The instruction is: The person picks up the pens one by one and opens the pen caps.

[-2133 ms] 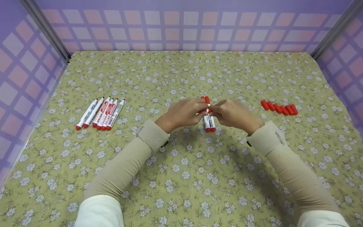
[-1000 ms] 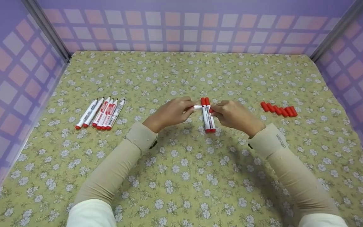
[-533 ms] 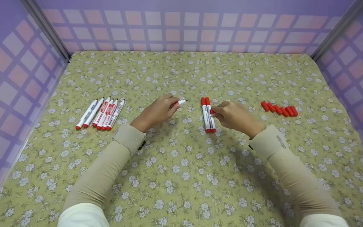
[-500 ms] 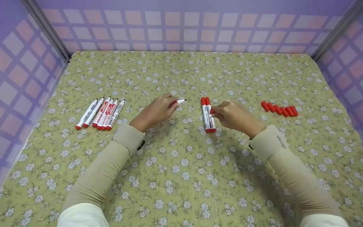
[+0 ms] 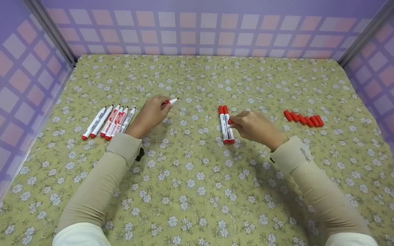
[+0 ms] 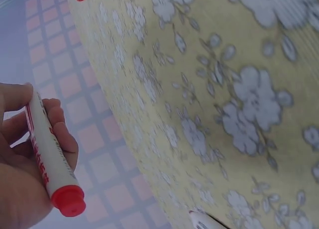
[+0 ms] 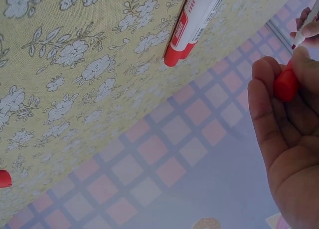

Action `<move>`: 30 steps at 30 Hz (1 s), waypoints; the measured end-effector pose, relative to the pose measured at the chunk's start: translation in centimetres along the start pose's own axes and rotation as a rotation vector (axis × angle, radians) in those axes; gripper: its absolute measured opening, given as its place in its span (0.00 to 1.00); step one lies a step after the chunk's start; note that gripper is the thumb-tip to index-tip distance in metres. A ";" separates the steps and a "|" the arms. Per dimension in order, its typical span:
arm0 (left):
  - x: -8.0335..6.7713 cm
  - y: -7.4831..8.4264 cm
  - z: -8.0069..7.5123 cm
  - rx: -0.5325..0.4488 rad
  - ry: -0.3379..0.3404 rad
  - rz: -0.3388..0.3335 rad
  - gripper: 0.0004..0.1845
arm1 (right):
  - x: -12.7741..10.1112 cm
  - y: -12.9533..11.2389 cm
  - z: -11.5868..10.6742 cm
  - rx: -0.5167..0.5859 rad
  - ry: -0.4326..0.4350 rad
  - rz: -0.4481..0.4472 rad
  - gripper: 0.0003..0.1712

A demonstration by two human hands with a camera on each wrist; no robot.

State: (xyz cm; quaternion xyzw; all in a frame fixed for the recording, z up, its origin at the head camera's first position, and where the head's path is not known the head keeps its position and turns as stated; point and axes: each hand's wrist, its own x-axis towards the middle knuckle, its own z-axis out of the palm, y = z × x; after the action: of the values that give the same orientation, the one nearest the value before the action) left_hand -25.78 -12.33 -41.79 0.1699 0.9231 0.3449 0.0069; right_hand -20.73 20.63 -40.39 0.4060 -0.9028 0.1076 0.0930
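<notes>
Marker [image 5: 169,101], uncapped, is gripped in the left hand [image 5: 150,114], held above the bench [image 5: 197,191] just right of the row of five uncapped markers [image 5: 109,123] at the left; its bare tip points far-right. In the left wrist view the fingers wrap the barrel [image 6: 47,159], red end plug nearest the camera.

Risk, judged: the exposed tip could touch the cloth or a sleeve and leave ink, given how low the hand rides. Set down carelessly, the barrel could roll into the row and disturb it.

Centre: two capped markers [image 5: 225,124] lie side by side. The right hand [image 5: 255,126] hovers beside them, pinching a red cap [image 7: 286,84] between thumb and fingertips. A loose pinch could drop the cap, and it might roll against the pair.

Right: a row of red caps [image 5: 303,118] lies well apart.

Surface: yellow-green floral cloth over the bench. Surround: purple panels with a pink-and-white checked pattern on three sides, metal posts at the far corners.
</notes>
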 end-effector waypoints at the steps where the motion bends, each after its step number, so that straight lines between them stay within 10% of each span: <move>1: 0.0 -0.3 -0.2 -0.006 0.013 -0.021 0.18 | 0.0 0.0 0.0 0.001 -0.003 0.002 0.08; 13: -0.4 -4.5 -3.6 0.011 0.162 -0.174 0.21 | 0.1 -0.1 -0.1 0.014 -0.018 0.008 0.04; 30: -2.6 -9.1 -7.7 0.041 0.187 -0.342 0.24 | -0.2 0.2 0.2 0.003 -0.028 0.029 0.04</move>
State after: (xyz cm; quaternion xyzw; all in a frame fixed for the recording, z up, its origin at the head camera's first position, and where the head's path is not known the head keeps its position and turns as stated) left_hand -27.09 -24.46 -41.95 -0.0220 0.9420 0.3341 -0.0236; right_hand -20.77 20.88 -40.62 0.3944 -0.9096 0.1046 0.0783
